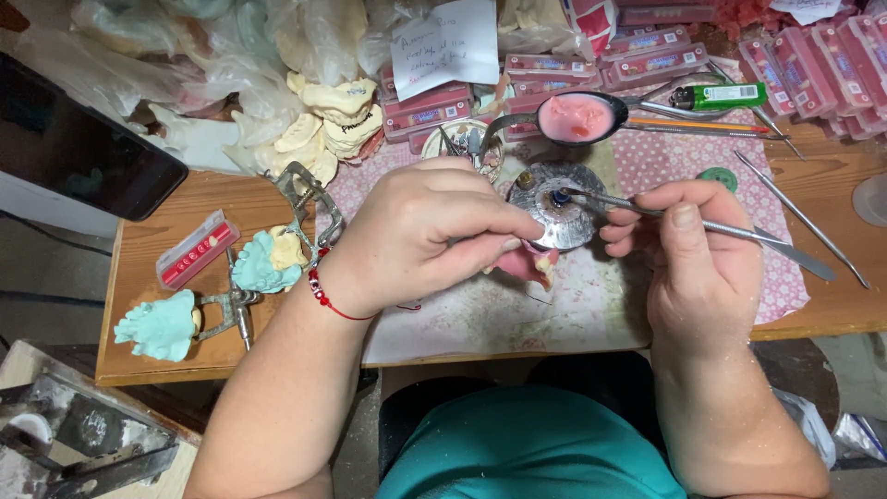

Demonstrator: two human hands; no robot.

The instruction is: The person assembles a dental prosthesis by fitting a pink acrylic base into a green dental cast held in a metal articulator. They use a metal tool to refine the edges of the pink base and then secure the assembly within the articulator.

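Note:
My left hand (434,231) grips a pink wax denture piece with teeth (534,265), mostly hidden under my fingers, just above the worn work mat (517,314). My right hand (688,254) pinches a thin metal wax instrument (739,231) like a pen. The tool's tip rests at the small blue wick on a round metal burner (554,205), which sits right behind the denture piece. A red bead bracelet (323,291) circles my left wrist.
A ladle of pink wax (575,117) lies behind the burner, beside a green lighter (721,94) and loose metal tools (799,217). Pink tooth-card boxes (647,55) stack at the back. Teal plaster models on articulators (185,319) and a red box (196,249) sit left.

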